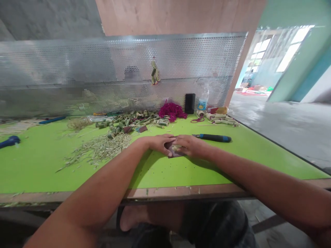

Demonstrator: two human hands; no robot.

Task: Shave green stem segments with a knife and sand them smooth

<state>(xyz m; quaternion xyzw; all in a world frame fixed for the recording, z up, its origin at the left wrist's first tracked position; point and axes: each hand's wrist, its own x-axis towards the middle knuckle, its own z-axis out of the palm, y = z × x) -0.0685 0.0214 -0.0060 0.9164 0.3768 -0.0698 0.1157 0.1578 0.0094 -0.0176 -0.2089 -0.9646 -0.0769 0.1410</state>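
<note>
A small purplish-brown sheet of sandpaper [178, 154] lies on the green tabletop in front of me. My left hand [160, 144] holds it down at its left side, thumb and fingers curved apart on the sheet. Over the sheet's right side is my right hand [192, 146], its fingers closed on a small pale bamboo piece [176, 148] that touches the sandpaper. Fingers hide much of this piece. Just behind the right hand lies a blue-and-black handled knife [214, 137], its blade end partly hidden by the hand.
Bamboo shavings [103, 146] and a pile of cut green bamboo pieces [124, 124] spread to the left. Behind stand magenta yarn [172, 111], a black box-like object [189, 103] and a bottle [202, 103]. Strung bamboo pieces [223, 119] lie back right. A perforated metal panel [181, 69] closes the back.
</note>
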